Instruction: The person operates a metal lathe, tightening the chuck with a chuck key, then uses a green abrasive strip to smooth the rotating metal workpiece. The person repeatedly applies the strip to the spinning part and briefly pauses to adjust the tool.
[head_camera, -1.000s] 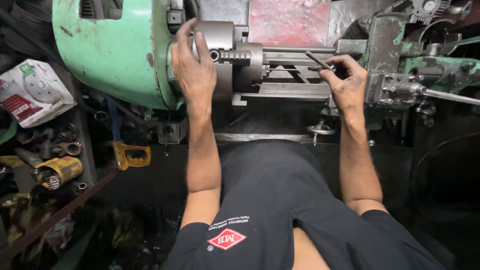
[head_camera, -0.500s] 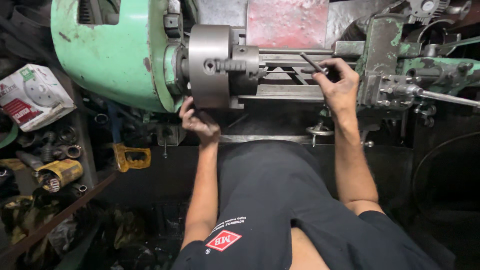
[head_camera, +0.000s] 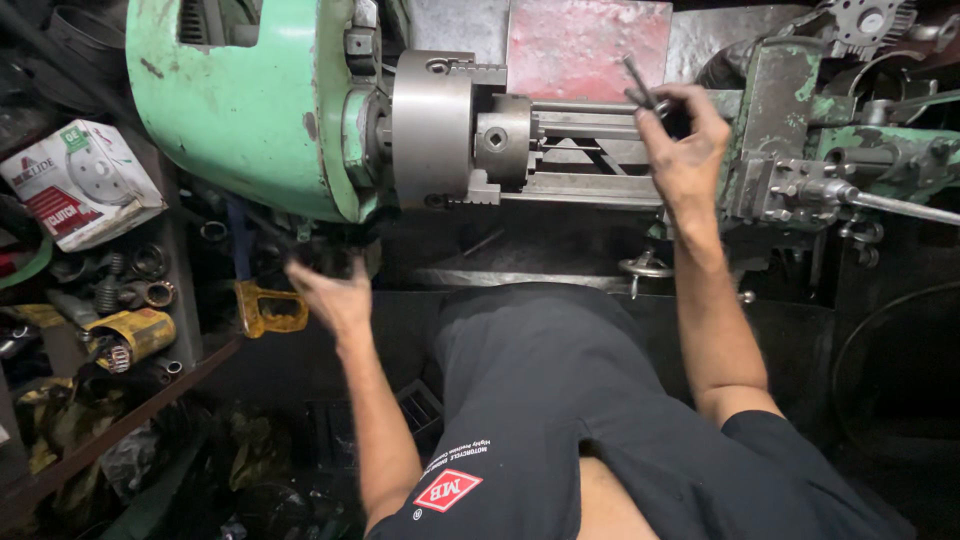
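Shirt (head_camera: 600, 420): dark soft cloth, nearest the camera, with a small red and white diamond patch low on the chest.
Left hand (head_camera: 335, 295): blurred, below the machine's green housing, palm up, its grip open with fingers spread and holding nothing; dark grease on the fingers.
Yellow clamp (head_camera: 268, 308): chipped yellow metal piece, just beside the left hand, on the dark shelf edge.
Shelf (head_camera: 120, 400): grimy dark ledge on the left with rings, springs and a yellow cylindrical part (head_camera: 130, 335) lying on it.
Cardboard box (head_camera: 85, 185): white, printed, tilted, above the shelf clutter.
Right hand (head_camera: 685, 150): raised at the lathe bed, its grip closed on a thin dark metal rod (head_camera: 637, 80) that sticks up and to the left from the fingers.
Chuck (head_camera: 440, 130): heavy round grey steel disc with stepped jaws, dull machined surface, well apart from the left hand, left of the right hand.
Headstock (head_camera: 240, 100): rounded cast housing, pale green paint, scuffed and oil-stained.
Tool post (head_camera: 790, 160): blocky green and bare-steel casting, just right of the right hand, with a slim handle (head_camera: 900, 208) pointing right.
Red panel (head_camera: 585, 50): flat worn red sheet behind the chuck.
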